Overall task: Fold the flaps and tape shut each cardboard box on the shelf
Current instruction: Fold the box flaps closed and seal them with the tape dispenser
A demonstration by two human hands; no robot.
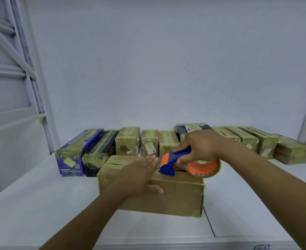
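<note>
Cardboard box: near centre of the white shelf, flaps down. Your left hand lies flat on its top, fingers pressed together, thumb over the near face. Your right hand grips the blue-and-orange tape dispenser at the seam. Far row of taped boxes: labels unreadable.

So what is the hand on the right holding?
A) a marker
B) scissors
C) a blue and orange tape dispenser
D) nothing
C: the right hand grips the blue handle of the tape dispenser, whose orange roll sits over the cardboard box while the left hand presses flat on the box top.
</note>
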